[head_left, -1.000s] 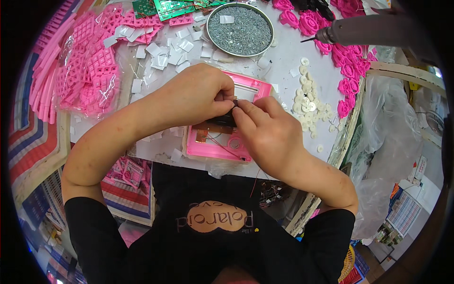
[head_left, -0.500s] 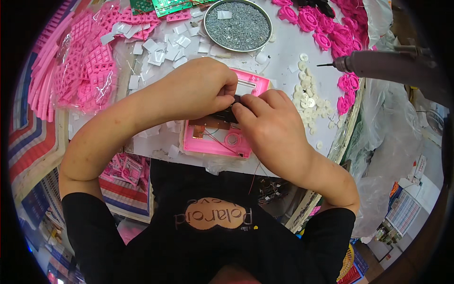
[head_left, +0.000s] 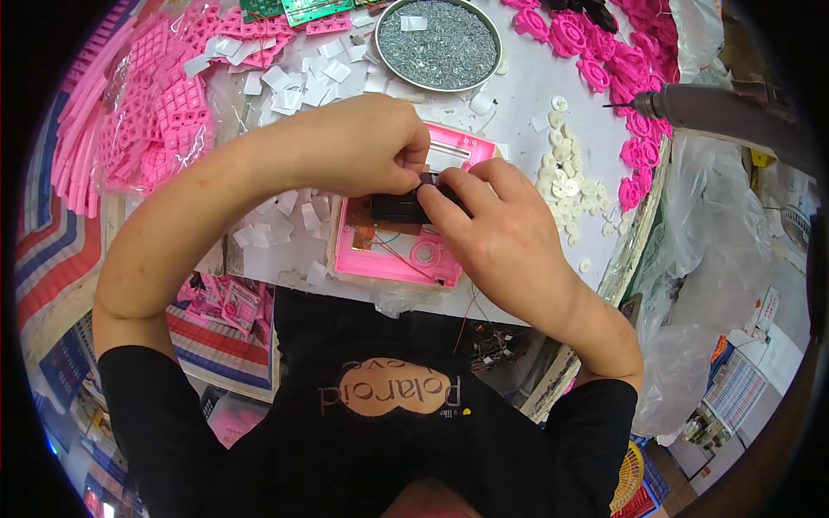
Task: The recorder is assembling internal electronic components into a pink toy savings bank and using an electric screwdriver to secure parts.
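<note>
On the table in front of me lies an open pink plastic housing, with a brown board, thin wires and a round pink ring inside it. A black plastic part sits across the middle of the housing. My left hand is closed in a pinch at the upper edge of that part, and what its fingertips grip is hidden. From the right, my right hand holds the black part, its bent fingers over its right end and covering it.
Beyond the housing stands a round tin of small screws. White paper pieces lie to the left, near bagged pink keypads. White discs and pink rings lie to the right. An electric screwdriver juts in at the right.
My left hand has shifted slightly up and left, and more of the black part shows. My right hand stays on it. The whole view has shifted a little.
</note>
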Available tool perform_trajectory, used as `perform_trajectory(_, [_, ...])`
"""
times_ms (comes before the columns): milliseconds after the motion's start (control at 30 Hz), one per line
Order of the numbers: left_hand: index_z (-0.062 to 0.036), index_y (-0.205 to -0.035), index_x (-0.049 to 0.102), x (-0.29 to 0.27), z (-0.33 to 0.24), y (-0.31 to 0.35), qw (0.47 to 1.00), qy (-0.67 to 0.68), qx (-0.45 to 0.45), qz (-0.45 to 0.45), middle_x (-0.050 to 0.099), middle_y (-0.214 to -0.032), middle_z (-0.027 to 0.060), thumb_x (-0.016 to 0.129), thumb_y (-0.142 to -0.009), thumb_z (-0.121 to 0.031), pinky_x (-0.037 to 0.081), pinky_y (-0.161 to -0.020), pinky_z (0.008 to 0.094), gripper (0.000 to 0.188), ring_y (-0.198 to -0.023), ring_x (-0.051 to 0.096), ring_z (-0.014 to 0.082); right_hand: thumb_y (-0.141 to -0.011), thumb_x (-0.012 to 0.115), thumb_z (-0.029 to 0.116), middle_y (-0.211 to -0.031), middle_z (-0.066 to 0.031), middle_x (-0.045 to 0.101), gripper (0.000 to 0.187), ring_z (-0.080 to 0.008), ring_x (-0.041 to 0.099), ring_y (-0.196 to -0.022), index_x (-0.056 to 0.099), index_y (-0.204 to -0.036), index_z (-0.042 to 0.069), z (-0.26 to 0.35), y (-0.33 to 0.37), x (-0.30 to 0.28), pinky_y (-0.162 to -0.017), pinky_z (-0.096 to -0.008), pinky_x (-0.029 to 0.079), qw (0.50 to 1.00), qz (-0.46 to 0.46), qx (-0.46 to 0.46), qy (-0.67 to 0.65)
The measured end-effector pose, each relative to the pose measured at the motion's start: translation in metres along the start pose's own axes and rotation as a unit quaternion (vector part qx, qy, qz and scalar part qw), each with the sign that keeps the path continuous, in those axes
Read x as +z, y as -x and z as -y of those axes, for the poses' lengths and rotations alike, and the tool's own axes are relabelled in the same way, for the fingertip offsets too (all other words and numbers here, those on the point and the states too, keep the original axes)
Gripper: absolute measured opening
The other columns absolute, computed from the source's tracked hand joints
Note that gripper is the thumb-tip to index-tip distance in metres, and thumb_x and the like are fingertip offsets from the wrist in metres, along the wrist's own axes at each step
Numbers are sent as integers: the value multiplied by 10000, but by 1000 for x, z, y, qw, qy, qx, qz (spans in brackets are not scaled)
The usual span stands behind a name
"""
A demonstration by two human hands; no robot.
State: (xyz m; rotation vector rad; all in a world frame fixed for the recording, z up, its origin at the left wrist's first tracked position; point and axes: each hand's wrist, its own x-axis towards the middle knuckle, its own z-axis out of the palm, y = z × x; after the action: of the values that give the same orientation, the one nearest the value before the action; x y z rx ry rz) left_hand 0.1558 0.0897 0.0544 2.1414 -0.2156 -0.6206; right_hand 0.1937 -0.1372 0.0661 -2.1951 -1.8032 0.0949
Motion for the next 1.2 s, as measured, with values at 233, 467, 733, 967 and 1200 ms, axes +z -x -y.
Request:
perform_trajectory(233, [31,-871,688,3,7,11,999,31,0,-31,650,-731,124,749,-827,-135,499,-633,352,182,-668,628,247,-758,666,116,-954,-81,589,324,-252,569,-899,652,-1072,40,-3,-2,-2,-664,-338,534,999,16,12,-31])
perform_trajectory(467, [-27,-923,667,15,18,20,989,2,113,-92,645,-837,103,736,-818,-63,507,-662,354,131,-744,642,289,-759,692,85,-1010,-73,613,394,-257,596,-950,619,-1145,53,-4,0,0,-701,-342,566,995,-15,45,-88])
perform_trajectory(733, [-36,-936,659,23,23,23,962,-54,205,-172,658,-905,84,716,-845,-54,525,-672,363,109,-802,664,299,-700,821,69,-1080,-111,651,533,-323,618,-975,601,-1184,32,-8,4,6,-749,-401,547,987,-40,64,-142])
perform_trajectory(967, [-28,-884,658,18,21,23,973,-46,173,-142,653,-870,96,728,-827,-67,516,-658,366,98,-769,649,307,-784,740,122,-1069,-67,605,373,-272,589,-1020,629,-1141,124,-3,-1,2,-696,-378,588,991,19,75,-107])
perform_trajectory(1200, [8,-878,676,14,12,21,993,49,38,-98,665,-776,103,743,-820,-91,501,-625,322,133,-681,641,215,-791,715,123,-1082,-67,609,338,-273,591,-1010,648,-1122,119,-1,-5,0,-673,-368,589,994,27,63,-84])
